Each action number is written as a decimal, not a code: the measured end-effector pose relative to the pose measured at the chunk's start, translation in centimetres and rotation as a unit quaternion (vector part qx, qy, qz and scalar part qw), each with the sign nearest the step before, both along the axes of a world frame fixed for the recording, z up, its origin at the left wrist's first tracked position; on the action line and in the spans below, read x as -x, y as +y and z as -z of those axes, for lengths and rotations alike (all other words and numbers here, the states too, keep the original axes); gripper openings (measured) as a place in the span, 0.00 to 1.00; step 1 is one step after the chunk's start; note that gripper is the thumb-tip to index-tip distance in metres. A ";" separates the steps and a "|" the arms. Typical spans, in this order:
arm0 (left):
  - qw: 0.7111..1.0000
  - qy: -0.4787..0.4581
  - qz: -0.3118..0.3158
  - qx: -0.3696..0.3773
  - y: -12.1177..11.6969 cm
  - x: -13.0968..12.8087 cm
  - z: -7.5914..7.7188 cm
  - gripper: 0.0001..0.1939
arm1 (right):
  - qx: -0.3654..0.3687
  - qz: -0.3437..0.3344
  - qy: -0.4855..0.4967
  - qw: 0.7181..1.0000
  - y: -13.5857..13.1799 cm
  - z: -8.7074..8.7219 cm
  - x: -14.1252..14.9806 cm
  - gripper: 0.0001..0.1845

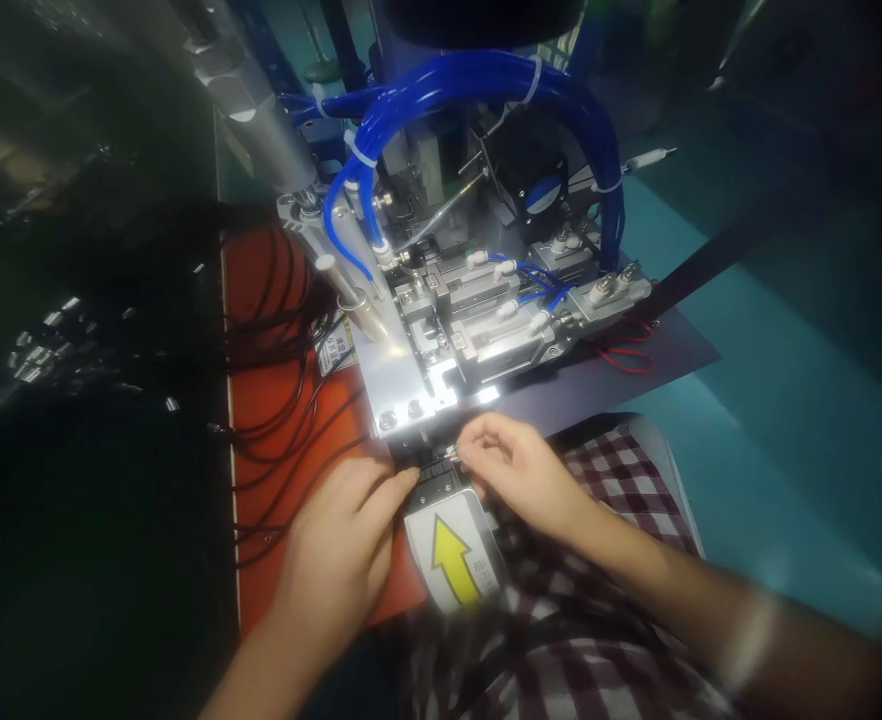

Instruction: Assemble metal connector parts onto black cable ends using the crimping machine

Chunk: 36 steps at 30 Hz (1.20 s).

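A black fixture block [435,482] with small screws sits at the front of a metal machine [478,310]. My left hand [347,530] is bent against the block's left side, thumb tip on its upper edge; its other fingertips are partly hidden. On the block's right, my right hand [520,465] is closed in a pinch, thumb and forefinger together at a small shiny part [452,453] whose kind I cannot make out. Just below the block is a white label with a yellow arrow [452,560] pointing toward the machine.
Thick blue air tubes [478,80] arch over the machine. A metal cylinder [261,120] slants above its left side. Black cables [283,400] run across the orange board [257,480] on the left. Red wires [628,350] lie at the right. Checked cloth [598,600] covers my lap.
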<state>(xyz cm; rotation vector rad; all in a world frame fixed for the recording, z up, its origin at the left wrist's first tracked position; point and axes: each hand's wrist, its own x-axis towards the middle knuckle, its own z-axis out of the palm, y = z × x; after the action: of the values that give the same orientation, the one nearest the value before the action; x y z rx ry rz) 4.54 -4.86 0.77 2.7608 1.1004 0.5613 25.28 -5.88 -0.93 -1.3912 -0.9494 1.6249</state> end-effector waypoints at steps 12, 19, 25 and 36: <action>0.995 0.080 0.020 0.062 0.9 -0.9 -1.8 0.23 | 0.021 -0.007 0.030 0.999 0.4 -0.5 0.0 0.08; 0.994 0.076 -0.018 0.079 0.2 -1.0 -1.3 0.23 | -0.043 0.022 -0.055 0.997 -0.3 0.4 0.8 0.08; 0.994 0.053 -0.018 0.092 0.0 -0.9 -1.0 0.22 | -0.005 -0.001 -0.003 1.000 0.0 0.8 0.0 0.11; 0.995 0.036 -0.032 0.086 -0.3 -0.8 -0.3 0.23 | -0.026 -0.002 0.005 1.000 -0.7 0.2 0.1 0.11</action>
<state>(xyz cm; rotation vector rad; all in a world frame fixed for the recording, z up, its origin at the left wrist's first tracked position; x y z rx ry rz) 5.30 -5.16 1.03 2.6248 1.1954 0.3564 25.18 -6.54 -1.17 -1.3462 -0.9811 1.5981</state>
